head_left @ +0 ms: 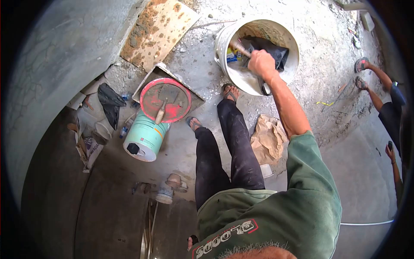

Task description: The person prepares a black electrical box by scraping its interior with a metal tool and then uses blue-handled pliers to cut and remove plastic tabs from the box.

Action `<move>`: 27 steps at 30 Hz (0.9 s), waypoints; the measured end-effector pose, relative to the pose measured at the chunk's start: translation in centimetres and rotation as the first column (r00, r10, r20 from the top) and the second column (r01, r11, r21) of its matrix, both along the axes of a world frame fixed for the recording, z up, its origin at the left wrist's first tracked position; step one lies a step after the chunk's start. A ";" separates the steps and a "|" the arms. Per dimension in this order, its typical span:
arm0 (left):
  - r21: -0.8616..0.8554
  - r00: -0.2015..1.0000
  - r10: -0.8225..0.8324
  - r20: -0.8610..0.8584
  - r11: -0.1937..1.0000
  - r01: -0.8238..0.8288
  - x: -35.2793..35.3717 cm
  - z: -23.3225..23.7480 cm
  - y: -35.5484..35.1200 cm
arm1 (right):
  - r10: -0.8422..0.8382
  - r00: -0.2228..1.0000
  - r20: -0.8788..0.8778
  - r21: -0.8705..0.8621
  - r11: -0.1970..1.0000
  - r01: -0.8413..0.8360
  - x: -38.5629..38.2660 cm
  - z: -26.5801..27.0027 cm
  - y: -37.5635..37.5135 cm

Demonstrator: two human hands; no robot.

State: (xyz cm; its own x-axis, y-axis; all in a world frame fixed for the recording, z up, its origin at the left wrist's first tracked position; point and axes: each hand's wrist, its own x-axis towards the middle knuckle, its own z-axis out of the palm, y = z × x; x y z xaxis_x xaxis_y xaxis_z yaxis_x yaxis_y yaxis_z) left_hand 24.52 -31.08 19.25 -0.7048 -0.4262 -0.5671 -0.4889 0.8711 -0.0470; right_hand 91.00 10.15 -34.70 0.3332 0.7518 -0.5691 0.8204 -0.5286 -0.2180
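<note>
My right hand (262,64) is closed around a light, stick-like handle (239,47), blurred by motion, at the mouth of a large white bucket (221,54). What kind of tool it belongs to I cannot make out. Inside the bucket lie a black plastic bag (278,54) and a yellow-and-blue packet (233,55). Of my left side, only a bit of skin by a dark band (190,242) shows beside the shirt; it may be my left hand, but no fingers can be made out.
A trowel (160,113) rests on a mortar-smeared red disc (147,93) above a mint-green bucket (144,136). Nearby are a stained board (157,32), a black bag (111,103) and crumpled brown paper (267,138). Another person's legs (379,77) stand at right. Rubble covers the floor.
</note>
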 end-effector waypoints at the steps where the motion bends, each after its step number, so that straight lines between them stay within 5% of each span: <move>1: 0.007 1.000 -0.012 0.010 1.000 0.012 -0.6 -0.1 0.1 | 0.115 0.991 -0.067 -0.062 0.991 -0.119 0.0 0.7 0.2; 3: 0.014 0.999 -0.036 0.028 0.999 0.035 -1.8 -0.2 0.4 | 0.212 0.947 -0.242 -0.143 0.957 -0.251 -0.3 0.5 0.2; 7: 0.016 0.998 -0.057 0.038 0.998 0.056 -3.4 -0.7 1.1 | 0.261 0.913 -0.314 -0.170 0.930 -0.325 -1.4 -0.6 -0.1; 10: 0.022 1.000 -0.019 -0.009 1.000 0.020 -3.6 -0.7 2.4 | 0.130 0.927 -0.352 -0.365 0.893 -0.264 -2.5 -0.8 -0.3; 17: 0.039 0.996 -0.080 0.045 0.996 0.078 -4.5 -1.4 4.3 | -0.099 0.902 -0.420 -0.486 0.864 -0.131 -3.2 -0.3 -0.1; 18: 0.027 0.997 -0.060 0.041 0.998 0.059 -4.3 -1.4 4.4 | -0.219 0.903 -0.370 -0.408 0.911 0.053 -3.3 -0.3 -0.5; 19: 0.029 0.997 -0.062 0.044 0.998 0.061 -4.4 -1.5 4.5 | -0.220 0.903 -0.368 -0.406 0.912 0.056 -3.2 -0.2 -0.7; 22: -0.041 0.992 -0.110 0.064 0.993 0.113 -4.7 -2.1 5.1 | -0.055 0.955 -0.290 0.186 0.976 0.113 -2.6 -0.7 -1.8; 27: 0.020 0.994 -0.089 0.069 0.996 0.088 -3.1 -3.1 7.0 | -0.273 0.941 -0.198 0.005 0.960 0.279 -3.6 -0.2 0.6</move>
State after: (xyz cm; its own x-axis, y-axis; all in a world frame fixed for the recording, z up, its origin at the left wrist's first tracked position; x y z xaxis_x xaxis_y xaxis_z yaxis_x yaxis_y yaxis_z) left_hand 21.42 -24.06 16.12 -0.6980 -0.3538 -0.6226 -0.4056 0.9118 -0.0634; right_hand 87.41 10.78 -34.94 0.4158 0.6650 -0.6204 0.5834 -0.7184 -0.3790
